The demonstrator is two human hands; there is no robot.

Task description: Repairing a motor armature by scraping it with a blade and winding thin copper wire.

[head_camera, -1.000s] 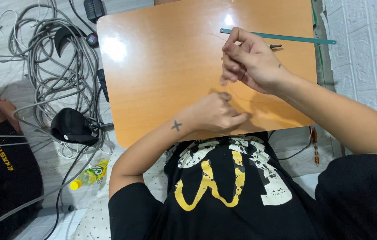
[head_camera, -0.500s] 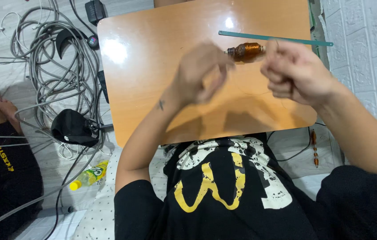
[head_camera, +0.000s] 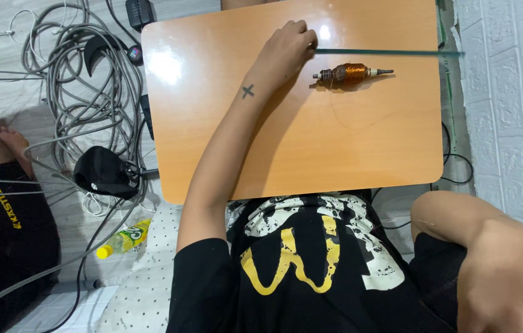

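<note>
A copper-wound motor armature (head_camera: pixel 351 74) lies on its side on the orange table (head_camera: pixel 286 160), with no hand on it. My left hand (head_camera: pixel 287 48) reaches across the far part of the table. Its fingers are curled at the left end of a long thin teal stick (head_camera: pixel 391 53), which runs to the right past the table edge. The armature sits just below that stick, to the right of my left hand. My right hand (head_camera: pixel 511 280) is off the table at the lower right, close to the camera and blurred, with nothing visible in it.
A tangle of grey cables (head_camera: pixel 76 80) and a black device (head_camera: pixel 104 172) lie on the floor at the left. A small yellow-green bottle (head_camera: pixel 122 240) lies below them. Another person's dark clothing (head_camera: pixel 2 228) is at the far left. A white brick wall (head_camera: pixel 508 105) borders the right.
The armature, held up between both hands half a second ago, now lies on the table. My right hand has pulled back to the lower right, and my left hand has reached to the stick's end.
</note>
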